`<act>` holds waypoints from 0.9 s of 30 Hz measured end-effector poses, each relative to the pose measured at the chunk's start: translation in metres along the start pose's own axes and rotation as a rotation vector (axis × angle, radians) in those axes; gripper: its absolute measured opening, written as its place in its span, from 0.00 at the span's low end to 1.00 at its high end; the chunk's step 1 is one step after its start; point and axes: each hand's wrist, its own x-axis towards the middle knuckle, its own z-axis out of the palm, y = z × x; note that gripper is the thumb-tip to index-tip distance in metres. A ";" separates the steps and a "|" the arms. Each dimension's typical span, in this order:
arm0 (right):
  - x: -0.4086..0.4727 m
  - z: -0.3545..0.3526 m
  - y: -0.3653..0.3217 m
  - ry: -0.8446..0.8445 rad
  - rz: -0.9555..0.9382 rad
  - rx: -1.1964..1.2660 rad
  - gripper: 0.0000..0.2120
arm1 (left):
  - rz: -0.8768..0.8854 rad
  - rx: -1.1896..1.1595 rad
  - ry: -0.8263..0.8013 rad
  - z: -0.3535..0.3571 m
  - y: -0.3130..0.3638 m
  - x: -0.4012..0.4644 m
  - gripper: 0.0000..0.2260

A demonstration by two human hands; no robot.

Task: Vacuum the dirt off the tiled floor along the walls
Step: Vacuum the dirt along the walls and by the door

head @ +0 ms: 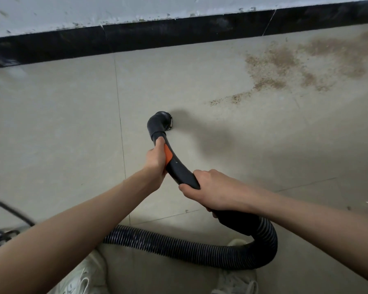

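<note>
gripping the curved black vacuum wand (180, 166), both hands (210, 192) face brown dirt (285, 64).

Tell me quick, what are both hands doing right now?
Left hand: grips the vacuum handle near its orange patch.
Right hand: grips the same handle farther back, by the ribbed hose.
</note>
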 end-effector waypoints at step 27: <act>0.003 -0.096 0.120 0.257 0.275 0.390 0.18 | 0.017 0.220 -0.327 0.207 0.033 0.047 0.12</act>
